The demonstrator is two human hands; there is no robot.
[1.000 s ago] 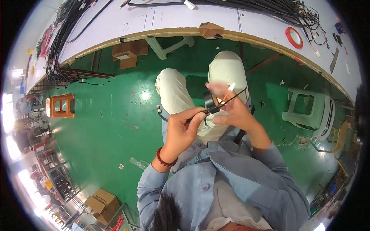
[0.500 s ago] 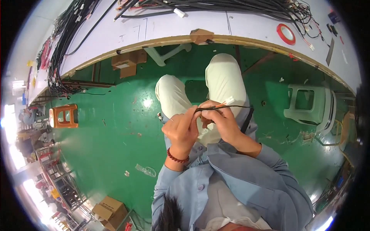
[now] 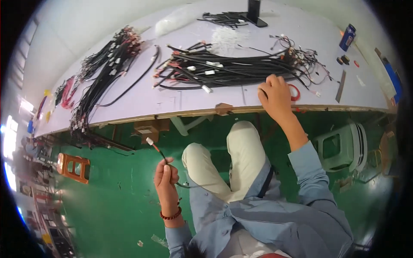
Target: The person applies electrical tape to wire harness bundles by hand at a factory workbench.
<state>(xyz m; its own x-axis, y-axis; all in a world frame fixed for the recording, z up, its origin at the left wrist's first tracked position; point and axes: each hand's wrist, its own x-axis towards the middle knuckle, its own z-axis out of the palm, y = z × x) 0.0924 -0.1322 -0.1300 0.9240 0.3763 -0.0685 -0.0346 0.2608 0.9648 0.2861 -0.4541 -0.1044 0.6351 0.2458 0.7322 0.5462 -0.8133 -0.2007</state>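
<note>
Thin black cable with orange wire at its tip (image 3: 162,155): in the left hand (image 3: 167,182), above the green floor (image 3: 116,206), left of the knees. Long axis slants from upper left to lower right; white plastic connector (image 3: 149,141) points forward and to the person's left. Beyond the fist, the tail bends off rightward.

Left forearm upright, red-brown bead bracelet (image 3: 171,213) at wrist. Left grip closed, thumb pinching the cable against curled fingers.

Right arm stretched forward past the edge of the pale surface (image 3: 206,99); back of hand up, fingers bent down. Right hand (image 3: 276,98) at the near side of a long black cable bundle (image 3: 241,69), just left of a red tape roll (image 3: 298,92). Right grip partly curled; cannot tell whether it has hold of anything.

Count: one cable held; three main black bundles on the surface; one red roll; one blue can (image 3: 347,38); one orange plastic stool (image 3: 63,165).
</note>
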